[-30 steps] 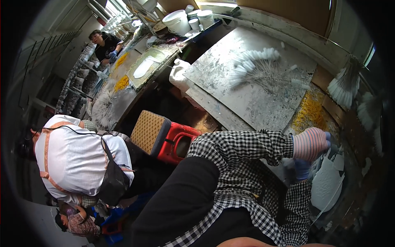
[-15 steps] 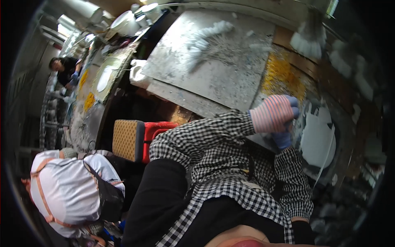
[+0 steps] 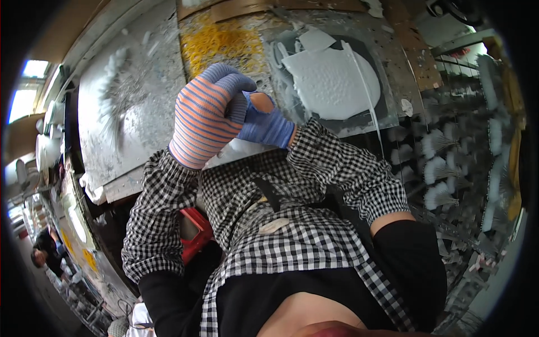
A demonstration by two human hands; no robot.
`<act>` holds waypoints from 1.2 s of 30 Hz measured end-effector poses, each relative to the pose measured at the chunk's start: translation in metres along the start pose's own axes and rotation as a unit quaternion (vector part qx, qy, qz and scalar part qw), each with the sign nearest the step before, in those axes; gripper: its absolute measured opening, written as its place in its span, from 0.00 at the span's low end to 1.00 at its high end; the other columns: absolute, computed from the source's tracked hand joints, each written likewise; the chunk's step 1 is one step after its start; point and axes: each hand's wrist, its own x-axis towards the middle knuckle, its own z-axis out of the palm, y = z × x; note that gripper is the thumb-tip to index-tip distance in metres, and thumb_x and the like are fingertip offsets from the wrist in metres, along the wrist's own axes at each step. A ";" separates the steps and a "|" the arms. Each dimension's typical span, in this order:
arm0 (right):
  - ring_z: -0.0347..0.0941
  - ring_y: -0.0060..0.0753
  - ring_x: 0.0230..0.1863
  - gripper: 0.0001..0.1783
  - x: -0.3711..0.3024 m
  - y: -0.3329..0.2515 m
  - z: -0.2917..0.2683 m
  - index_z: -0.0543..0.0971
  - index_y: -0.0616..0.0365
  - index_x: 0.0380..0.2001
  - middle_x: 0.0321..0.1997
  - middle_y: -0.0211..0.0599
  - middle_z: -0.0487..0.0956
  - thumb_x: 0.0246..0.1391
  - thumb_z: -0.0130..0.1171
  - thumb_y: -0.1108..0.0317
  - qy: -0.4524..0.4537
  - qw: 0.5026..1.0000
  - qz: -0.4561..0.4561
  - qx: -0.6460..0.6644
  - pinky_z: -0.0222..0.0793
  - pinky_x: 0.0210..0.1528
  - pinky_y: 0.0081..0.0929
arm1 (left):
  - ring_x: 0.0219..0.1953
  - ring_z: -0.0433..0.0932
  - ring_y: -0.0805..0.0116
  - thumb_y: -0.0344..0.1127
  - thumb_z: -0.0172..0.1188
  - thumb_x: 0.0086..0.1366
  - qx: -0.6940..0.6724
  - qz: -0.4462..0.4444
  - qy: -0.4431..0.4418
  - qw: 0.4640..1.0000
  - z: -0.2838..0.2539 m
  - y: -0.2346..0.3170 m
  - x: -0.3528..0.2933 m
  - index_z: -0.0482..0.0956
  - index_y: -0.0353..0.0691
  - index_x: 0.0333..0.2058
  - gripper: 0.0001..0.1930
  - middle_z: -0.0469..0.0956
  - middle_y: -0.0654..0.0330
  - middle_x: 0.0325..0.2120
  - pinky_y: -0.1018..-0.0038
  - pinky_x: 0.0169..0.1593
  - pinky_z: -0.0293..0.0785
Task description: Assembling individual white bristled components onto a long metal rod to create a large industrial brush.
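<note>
My left hand [image 3: 203, 115], in a pink-and-blue striped glove, is held up in front of my apron with its fingers curled. Pressed close to it is my right hand [image 3: 268, 122], in a blue glove that leaves the thumb tip bare. The right fingers are curled and partly hidden behind the left hand. Anything between the two hands is too hidden to make out. Just beyond them lies a scatter of yellow rubber bands [image 3: 224, 45]. Right of those, a thick white paste [image 3: 337, 84] is spread on a dark slab, with a thin white stick [image 3: 362, 78] across its right side.
A grey board [image 3: 151, 84] at the left carries a pile of thin wires with fluffy white ends [image 3: 115, 84]. Several white tufted bundles [image 3: 441, 168] stand on a rack at the right. A red stool [image 3: 196, 233] is beside my left arm. Another person [image 3: 45, 253] is far left.
My view has swung to the right, so the paste and the rack show more fully. Both hands stay together and now appear nearer the middle; the left glove faces me more.
</note>
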 end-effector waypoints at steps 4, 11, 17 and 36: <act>0.80 0.35 0.39 0.13 -0.012 -0.049 -0.057 0.80 0.57 0.38 0.37 0.34 0.82 0.50 0.68 0.67 0.113 0.914 -0.191 -0.339 0.76 0.43 0.29 | 0.35 0.82 0.55 0.25 0.62 0.55 0.026 0.110 0.004 0.994 0.025 0.029 0.049 0.84 0.43 0.35 0.09 0.81 0.58 0.36 0.65 0.40 0.80; 0.67 0.39 0.66 0.35 -0.038 -0.062 -0.173 0.65 0.50 0.68 0.69 0.35 0.70 0.64 0.57 0.47 0.114 0.757 0.063 -0.640 0.65 0.66 0.38 | 0.38 0.80 0.47 0.37 0.62 0.60 -0.028 0.216 -0.103 0.970 0.091 0.043 0.156 0.81 0.36 0.38 0.12 0.79 0.47 0.32 0.58 0.43 0.78; 0.65 0.38 0.68 0.37 -0.037 0.000 -0.213 0.59 0.51 0.71 0.71 0.36 0.66 0.65 0.56 0.49 0.112 0.820 -0.039 -0.559 0.65 0.67 0.36 | 0.37 0.80 0.47 0.37 0.61 0.59 0.003 0.243 -0.114 0.963 0.125 0.029 0.162 0.81 0.36 0.34 0.10 0.78 0.49 0.30 0.58 0.42 0.78; 0.77 0.38 0.54 0.39 -0.037 -0.012 -0.203 0.71 0.52 0.63 0.58 0.38 0.77 0.55 0.67 0.43 0.222 0.836 0.077 -0.497 0.76 0.55 0.33 | 0.36 0.80 0.47 0.37 0.63 0.57 0.012 0.202 -0.132 0.970 0.128 0.025 0.172 0.82 0.37 0.31 0.09 0.80 0.48 0.32 0.58 0.42 0.77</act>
